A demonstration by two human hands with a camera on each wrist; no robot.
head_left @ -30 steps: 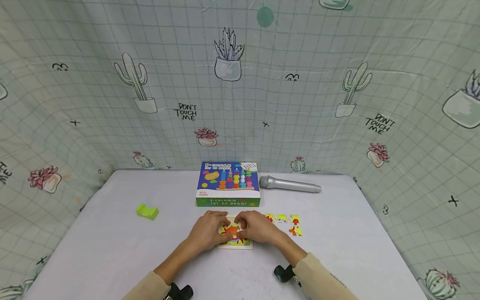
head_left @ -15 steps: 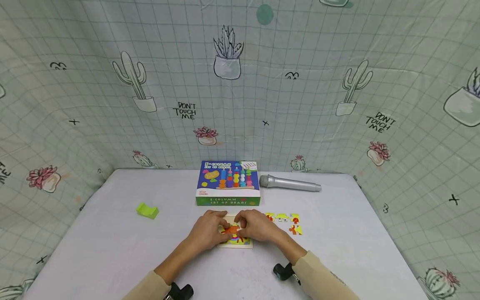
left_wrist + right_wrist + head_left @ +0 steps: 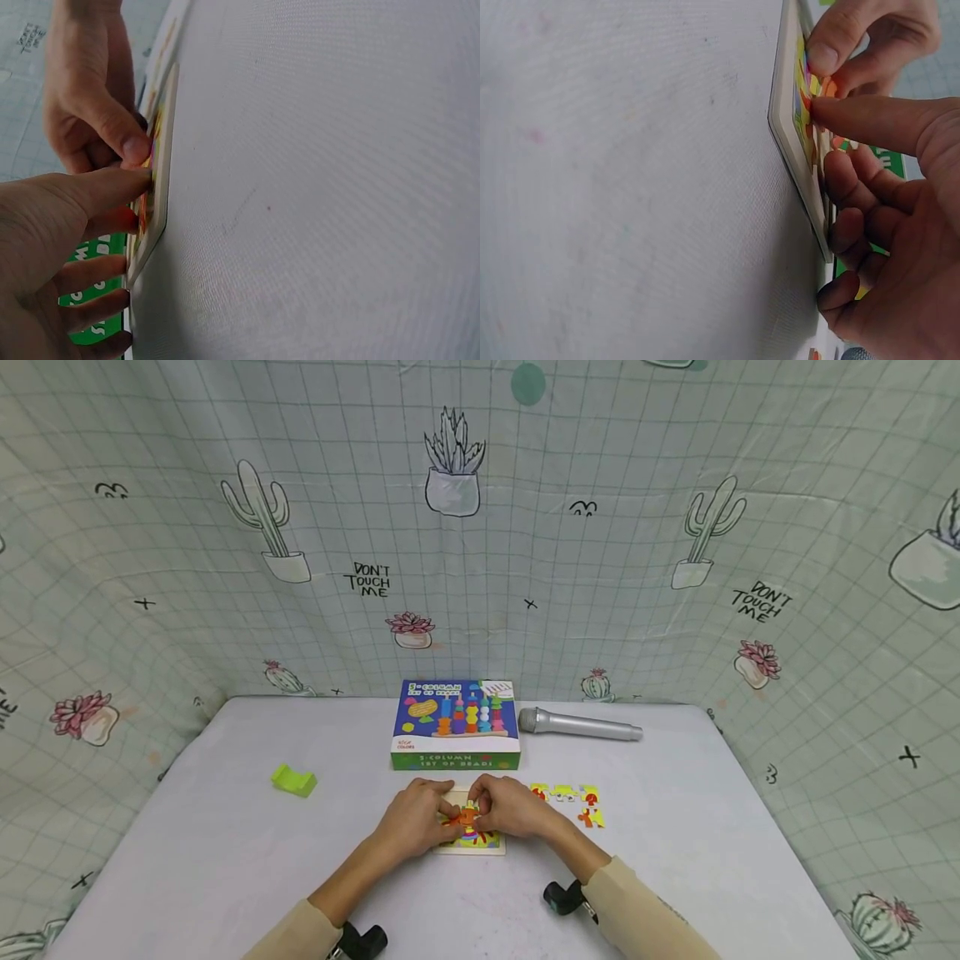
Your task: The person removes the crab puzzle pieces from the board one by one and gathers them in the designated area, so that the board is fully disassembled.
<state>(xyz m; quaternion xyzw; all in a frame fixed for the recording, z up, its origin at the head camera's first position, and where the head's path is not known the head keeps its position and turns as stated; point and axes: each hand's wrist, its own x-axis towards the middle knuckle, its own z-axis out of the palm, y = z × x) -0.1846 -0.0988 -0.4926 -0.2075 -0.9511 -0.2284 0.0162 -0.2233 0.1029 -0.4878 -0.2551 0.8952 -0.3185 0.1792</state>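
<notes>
In the head view a small puzzle board point(image 3: 471, 849) with a pale frame and a yellow, red and orange picture lies flat between both hands. The left hand point(image 3: 414, 821) holds an orange piece point(image 3: 468, 818) at the picture's middle between thumb and index finger. From the other side the right hand point(image 3: 512, 808) pinches the same piece, its thumb low on the picture. The left wrist view shows the left thumb point(image 3: 112, 184) close below the right thumb, over the board point(image 3: 161, 195). Curled right fingers point(image 3: 847, 229) lie by the board's far edge point(image 3: 795, 161); the hands partly hide the picture.
Several loose puzzle pieces point(image 3: 591, 817) lie right of the board. Behind it stands a bead-set box point(image 3: 456, 762), with a silver microphone point(image 3: 588, 726) to its right. A green block point(image 3: 294, 781) is at the left. A patterned cloth point(image 3: 480, 568) hangs behind the table.
The right hand has shifted slightly up and away, so more of the orange part of the picture shows. The left hand has barely moved, and the whole head view has shifted slightly.
</notes>
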